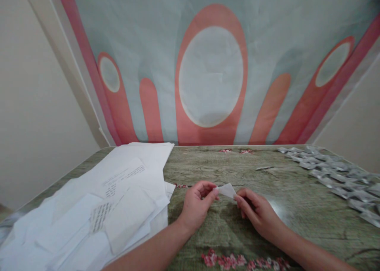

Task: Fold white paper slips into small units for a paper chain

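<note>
White paper (227, 190) between pinched fingers (211, 195)

Left hand (196, 205) and right hand (259, 210) pinching, near each other
I see both forearms (154, 247) slant inward from the near side.

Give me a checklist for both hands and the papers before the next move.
1. Left hand grips the small white paper piece: ok, pinching its left end.
2. Right hand grips it too: ok, pinching its right corner.
3. Piece held apart from the loose paper pile: ok.
4. Right hand apart from the rows of folded pieces: ok.
5. Creases on the held piece sharp: cannot tell, too small.
</note>
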